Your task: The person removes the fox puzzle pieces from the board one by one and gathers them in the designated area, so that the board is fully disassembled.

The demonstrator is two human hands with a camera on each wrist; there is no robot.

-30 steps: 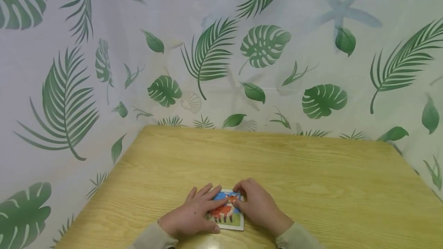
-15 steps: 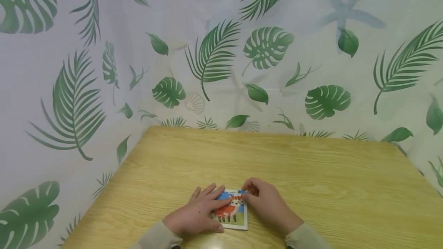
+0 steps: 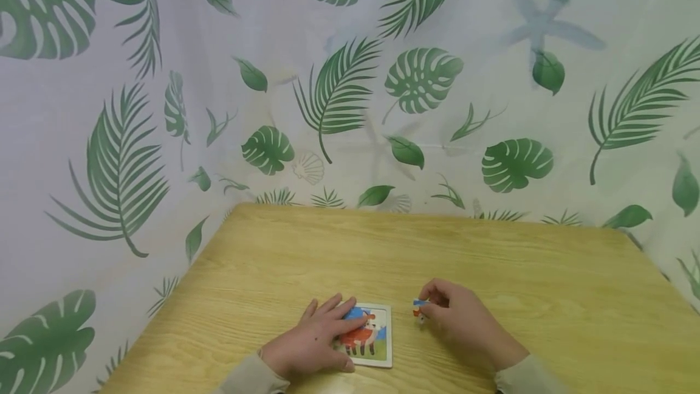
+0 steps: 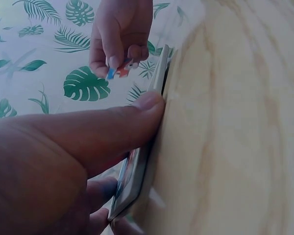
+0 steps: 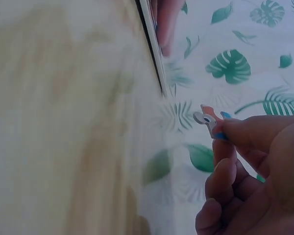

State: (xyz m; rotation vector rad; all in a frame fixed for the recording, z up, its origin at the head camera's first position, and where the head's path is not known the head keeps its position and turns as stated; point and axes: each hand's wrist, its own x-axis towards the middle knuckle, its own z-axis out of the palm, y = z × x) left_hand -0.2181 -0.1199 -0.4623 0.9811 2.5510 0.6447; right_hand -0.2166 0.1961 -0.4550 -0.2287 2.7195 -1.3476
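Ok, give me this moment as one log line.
left hand: rests on fox puzzle | right hand: pinches puzzle piece, apart from puzzle | fox puzzle: on table, gap at far right corner

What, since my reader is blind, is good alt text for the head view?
A right hand pinches a small blue, orange and white puzzle piece, apart from a square, white-framed animal puzzle on which a spread left hand rests. Behind the yellowish wood-grain table hangs white, green-leaf-printed sheeting.
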